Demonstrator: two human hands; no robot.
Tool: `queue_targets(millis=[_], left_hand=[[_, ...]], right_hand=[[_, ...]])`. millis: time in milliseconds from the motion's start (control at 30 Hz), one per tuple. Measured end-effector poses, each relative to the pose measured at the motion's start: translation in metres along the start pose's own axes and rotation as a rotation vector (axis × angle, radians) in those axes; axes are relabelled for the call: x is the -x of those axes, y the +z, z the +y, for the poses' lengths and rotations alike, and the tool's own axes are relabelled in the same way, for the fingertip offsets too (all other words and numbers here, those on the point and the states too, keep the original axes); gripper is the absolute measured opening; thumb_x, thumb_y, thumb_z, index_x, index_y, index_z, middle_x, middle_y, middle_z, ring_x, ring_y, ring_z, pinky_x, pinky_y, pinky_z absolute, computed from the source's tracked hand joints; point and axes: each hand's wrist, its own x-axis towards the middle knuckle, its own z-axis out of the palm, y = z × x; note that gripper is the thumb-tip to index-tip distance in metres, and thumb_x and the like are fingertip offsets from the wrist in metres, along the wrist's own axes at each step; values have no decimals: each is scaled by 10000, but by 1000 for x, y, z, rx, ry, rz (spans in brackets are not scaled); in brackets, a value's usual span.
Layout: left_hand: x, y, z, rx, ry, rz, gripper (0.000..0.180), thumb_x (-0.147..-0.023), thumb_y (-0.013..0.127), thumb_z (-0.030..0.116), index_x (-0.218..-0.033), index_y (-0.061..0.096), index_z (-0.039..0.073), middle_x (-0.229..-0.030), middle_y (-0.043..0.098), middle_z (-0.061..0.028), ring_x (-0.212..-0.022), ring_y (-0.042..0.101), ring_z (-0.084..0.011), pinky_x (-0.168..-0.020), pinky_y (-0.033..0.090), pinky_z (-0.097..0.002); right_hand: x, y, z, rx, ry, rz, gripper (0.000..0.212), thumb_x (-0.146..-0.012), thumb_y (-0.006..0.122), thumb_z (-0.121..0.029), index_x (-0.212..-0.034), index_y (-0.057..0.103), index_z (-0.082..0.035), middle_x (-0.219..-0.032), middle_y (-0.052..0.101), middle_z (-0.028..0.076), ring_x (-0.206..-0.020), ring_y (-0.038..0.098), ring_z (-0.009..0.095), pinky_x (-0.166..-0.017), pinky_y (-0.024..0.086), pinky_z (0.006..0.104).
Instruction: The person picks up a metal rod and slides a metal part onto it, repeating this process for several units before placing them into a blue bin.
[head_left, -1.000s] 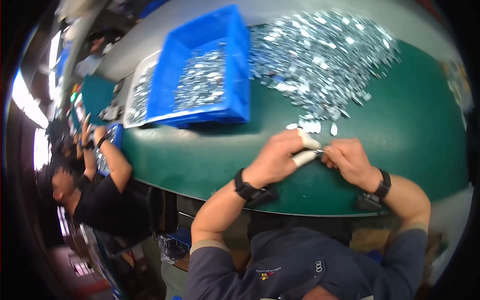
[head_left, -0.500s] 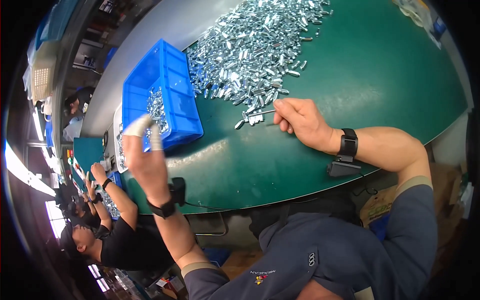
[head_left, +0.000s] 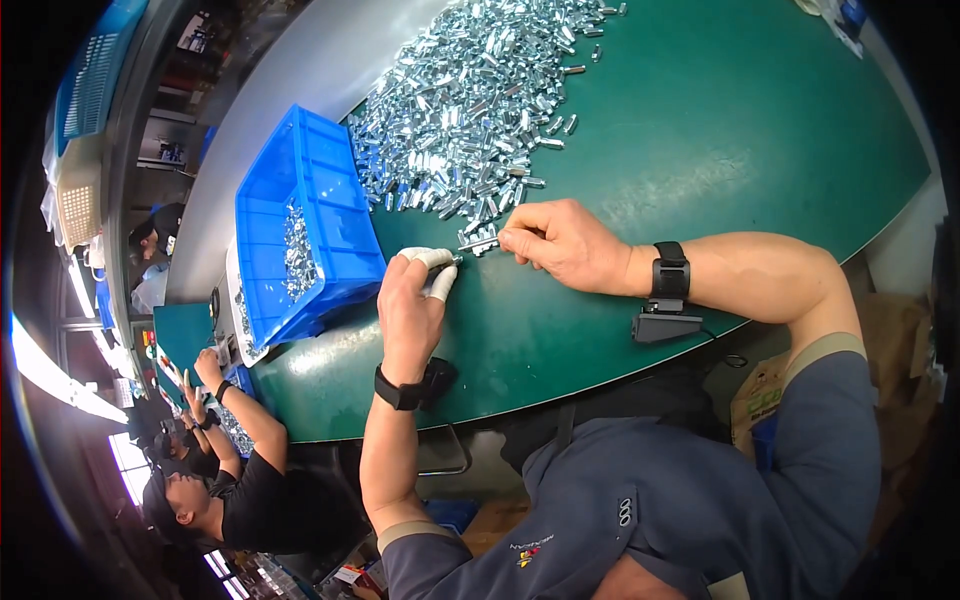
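My right hand (head_left: 570,248) is closed on a thin metal rod (head_left: 490,241), which points left across a few small shiny metal parts (head_left: 480,232) at the near edge of the heap. Just left of the rod's tip, my left hand (head_left: 412,305) pinches a small metal part (head_left: 457,260) between thumb and forefinger, both wrapped in white finger covers. Most of that part is hidden by the fingertips. Beyond both hands spreads a large heap of the same silvery parts (head_left: 465,100) on the green tabletop (head_left: 690,190).
A blue plastic bin (head_left: 345,215) with metal parts inside stands left of the heap, beside a white tray (head_left: 238,300). Farther left, a person in black (head_left: 270,500) works at another green table. A clear plastic bag (head_left: 840,22) lies at the far right.
My left hand has moved right from over the blue bin to beside the rod's tip and now pinches a metal part. My right hand keeps hold of the rod. The whole view has shifted slightly.
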Motion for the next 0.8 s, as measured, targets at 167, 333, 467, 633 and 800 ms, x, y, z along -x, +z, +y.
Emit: queue_targets(millis=[167, 333, 467, 633, 800], left_hand=[[2, -3, 15, 94, -20, 38, 199, -848, 784, 2, -1039, 735, 31, -973, 700, -94, -875, 667, -249, -758, 525, -327], [4, 5, 22, 89, 79, 30, 215, -837, 793, -15, -1039, 734, 28, -972, 711, -92, -865, 670, -234, -743, 530, -328], [6, 11, 27, 115, 84, 22, 224, -823, 798, -14, -1033, 734, 29, -963, 707, -100, -869, 667, -255, -757, 533, -350], [11, 6, 34, 102, 82, -1, 220, -821, 802, -9, -1026, 732, 28, -957, 706, -104, -864, 667, -256, -770, 534, -350], [8, -31, 32, -112, 204, 91, 212, -832, 803, -9, -1029, 730, 26, -968, 713, -100, -863, 673, -245, -781, 534, -338]], right_hand=[[3, -2, -5, 111, -33, -25, 319, -1050, 595, -263, -875, 691, -14, -717, 653, 13, -678, 584, 82, -610, 478, 291], [4, -1, -8, 124, -34, -57, 328, -1048, 598, -268, -861, 692, -15, -682, 653, 41, -617, 577, 112, -585, 470, 315], [3, -1, -7, 109, -22, -104, 343, -1051, 596, -279, -853, 692, -17, -662, 652, 53, -585, 582, 127, -567, 466, 324], [7, 2, -11, 189, -100, -144, 417, -1058, 570, -334, -807, 698, -26, -643, 660, 60, -580, 617, 156, -571, 481, 338], [11, 5, -12, -99, -94, 58, 454, -1067, 552, -361, -798, 699, -26, -648, 658, 54, -591, 619, 139, -581, 485, 334]])
